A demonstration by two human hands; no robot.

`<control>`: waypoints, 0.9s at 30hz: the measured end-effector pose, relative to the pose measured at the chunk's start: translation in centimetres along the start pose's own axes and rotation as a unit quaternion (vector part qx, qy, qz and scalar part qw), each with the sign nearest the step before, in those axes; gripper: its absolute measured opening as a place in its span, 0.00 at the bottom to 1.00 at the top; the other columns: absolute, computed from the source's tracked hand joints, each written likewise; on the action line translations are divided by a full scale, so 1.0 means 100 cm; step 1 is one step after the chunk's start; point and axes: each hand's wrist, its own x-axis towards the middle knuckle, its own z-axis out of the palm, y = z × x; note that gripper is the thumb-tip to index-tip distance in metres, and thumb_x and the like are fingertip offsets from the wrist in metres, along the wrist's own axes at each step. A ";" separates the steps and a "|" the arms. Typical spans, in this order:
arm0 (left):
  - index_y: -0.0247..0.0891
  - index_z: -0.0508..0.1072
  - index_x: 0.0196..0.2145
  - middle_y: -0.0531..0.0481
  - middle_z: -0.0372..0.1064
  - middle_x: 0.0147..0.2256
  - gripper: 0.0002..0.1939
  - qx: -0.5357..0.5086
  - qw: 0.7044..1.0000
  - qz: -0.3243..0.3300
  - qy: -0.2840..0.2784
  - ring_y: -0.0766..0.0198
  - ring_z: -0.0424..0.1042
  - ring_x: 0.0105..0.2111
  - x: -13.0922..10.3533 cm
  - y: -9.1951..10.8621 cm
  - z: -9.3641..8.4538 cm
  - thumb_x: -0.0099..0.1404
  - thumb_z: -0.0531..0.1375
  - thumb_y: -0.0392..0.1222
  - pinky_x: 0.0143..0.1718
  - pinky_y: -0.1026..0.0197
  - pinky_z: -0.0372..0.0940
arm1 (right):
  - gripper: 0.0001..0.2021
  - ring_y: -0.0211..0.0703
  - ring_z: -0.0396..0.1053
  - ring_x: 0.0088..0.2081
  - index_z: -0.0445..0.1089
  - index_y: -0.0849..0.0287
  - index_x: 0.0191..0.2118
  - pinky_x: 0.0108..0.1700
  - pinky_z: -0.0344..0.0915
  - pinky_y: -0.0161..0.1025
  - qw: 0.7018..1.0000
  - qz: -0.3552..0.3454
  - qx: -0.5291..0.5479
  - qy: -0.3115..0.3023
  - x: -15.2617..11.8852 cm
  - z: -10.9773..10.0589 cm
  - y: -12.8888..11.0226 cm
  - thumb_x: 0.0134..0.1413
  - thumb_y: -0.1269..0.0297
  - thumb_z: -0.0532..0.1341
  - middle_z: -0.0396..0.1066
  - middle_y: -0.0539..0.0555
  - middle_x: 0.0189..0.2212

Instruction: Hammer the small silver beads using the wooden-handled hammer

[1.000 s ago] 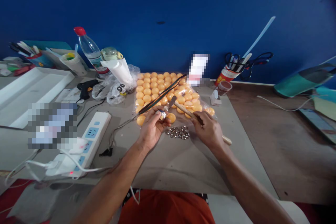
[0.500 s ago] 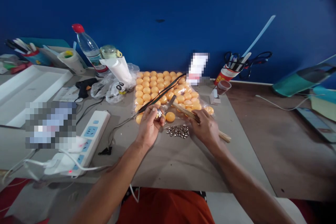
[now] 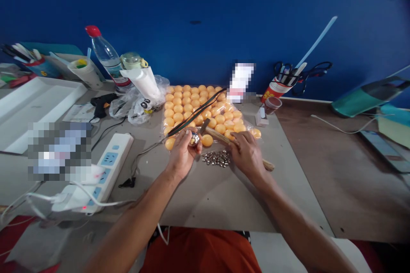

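My left hand is closed round a small ball covered in shiny silver pieces. Wrapped round the wooden handle of a hammer, my right hand lies to the right; the hammer's dark head is close to the ball. Between my hands a pile of small silver studs lies on the table. One loose orange ball sits just behind the pile. Farther back, rows of orange balls lie under clear plastic, with a dark cable across them.
A white power strip, a black glue gun and a plastic bottle are on the left. At the back right stand a red cup of pens and scissors and a small white box. A phone lies far right.
My right hand and the hammer have moved slightly left, bringing the hammer head closer to the ball in my left hand. The view has shifted a little.
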 end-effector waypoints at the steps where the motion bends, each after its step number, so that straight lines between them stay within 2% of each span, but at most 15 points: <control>1: 0.38 0.70 0.37 0.52 0.71 0.28 0.17 0.000 1.000 -0.002 0.005 0.70 0.67 0.21 0.000 0.000 0.000 0.57 0.67 0.52 0.23 0.67 0.60 | 0.11 0.52 0.69 0.43 0.72 0.60 0.44 0.46 0.65 0.45 0.999 -0.020 0.025 -0.012 0.001 -0.003 0.000 0.58 0.69 0.55 0.73 0.60 0.39; 4: 0.38 0.70 0.37 0.52 0.71 0.29 0.18 0.002 1.000 -0.011 0.013 0.70 0.67 0.21 0.000 0.000 0.000 0.56 0.68 0.51 0.23 0.67 0.61 | 0.11 0.45 0.70 0.35 0.74 0.59 0.40 0.38 0.65 0.39 0.989 -0.056 0.084 -0.106 0.002 -0.013 -0.003 0.61 0.69 0.54 0.74 0.56 0.32; 7: 0.37 0.70 0.36 0.52 0.71 0.28 0.17 0.007 1.000 -0.013 0.007 0.70 0.67 0.21 0.000 0.001 0.002 0.55 0.68 0.51 0.23 0.67 0.61 | 0.11 0.46 0.69 0.36 0.74 0.59 0.39 0.38 0.64 0.40 0.980 -0.091 0.029 -0.174 0.002 -0.018 -0.010 0.61 0.69 0.54 0.75 0.57 0.33; 9: 0.37 0.70 0.36 0.52 0.71 0.28 0.17 0.013 1.000 -0.011 0.000 0.71 0.67 0.21 -0.001 0.002 0.002 0.56 0.68 0.50 0.23 0.67 0.61 | 0.11 0.47 0.69 0.36 0.74 0.59 0.36 0.38 0.62 0.41 0.976 -0.097 -0.018 -0.195 0.000 -0.018 -0.015 0.61 0.70 0.53 0.74 0.58 0.33; 12: 0.37 0.70 0.36 0.52 0.71 0.28 0.16 0.021 1.000 -0.009 -0.008 0.70 0.67 0.21 -0.003 0.001 0.004 0.57 0.67 0.50 0.22 0.67 0.61 | 0.12 0.46 0.67 0.33 0.74 0.58 0.35 0.36 0.60 0.41 0.973 -0.098 -0.056 -0.201 -0.002 -0.015 -0.021 0.60 0.72 0.53 0.72 0.57 0.31; 17: 0.36 0.71 0.37 0.50 0.72 0.29 0.16 0.013 0.999 -0.021 -0.030 0.69 0.69 0.22 -0.005 -0.002 0.004 0.59 0.66 0.50 0.23 0.66 0.63 | 0.13 0.46 0.67 0.31 0.73 0.58 0.30 0.35 0.58 0.41 0.978 -0.086 -0.056 -0.183 -0.004 -0.012 -0.022 0.56 0.76 0.53 0.72 0.57 0.29; 20: 0.36 0.71 0.37 0.49 0.72 0.30 0.17 -0.002 0.999 -0.041 -0.034 0.68 0.70 0.23 -0.005 -0.002 0.005 0.59 0.65 0.52 0.23 0.66 0.64 | 0.12 0.46 0.67 0.31 0.73 0.58 0.31 0.35 0.58 0.41 0.979 -0.080 -0.055 -0.180 -0.003 -0.012 -0.022 0.57 0.74 0.53 0.73 0.56 0.29; 24: 0.36 0.71 0.37 0.51 0.71 0.28 0.18 -0.015 0.998 -0.056 -0.032 0.67 0.70 0.23 -0.004 -0.002 0.005 0.59 0.65 0.54 0.24 0.65 0.65 | 0.09 0.47 0.68 0.33 0.73 0.59 0.32 0.36 0.59 0.42 0.973 -0.085 -0.064 -0.205 -0.002 -0.014 -0.022 0.58 0.71 0.56 0.74 0.57 0.31; 27: 0.37 0.71 0.38 0.51 0.71 0.28 0.19 -0.021 0.997 -0.058 -0.036 0.67 0.70 0.24 -0.003 -0.003 0.005 0.58 0.65 0.54 0.25 0.64 0.66 | 0.09 0.47 0.69 0.33 0.74 0.59 0.32 0.36 0.59 0.42 0.971 -0.085 -0.069 -0.212 -0.003 -0.013 -0.022 0.58 0.72 0.56 0.73 0.56 0.30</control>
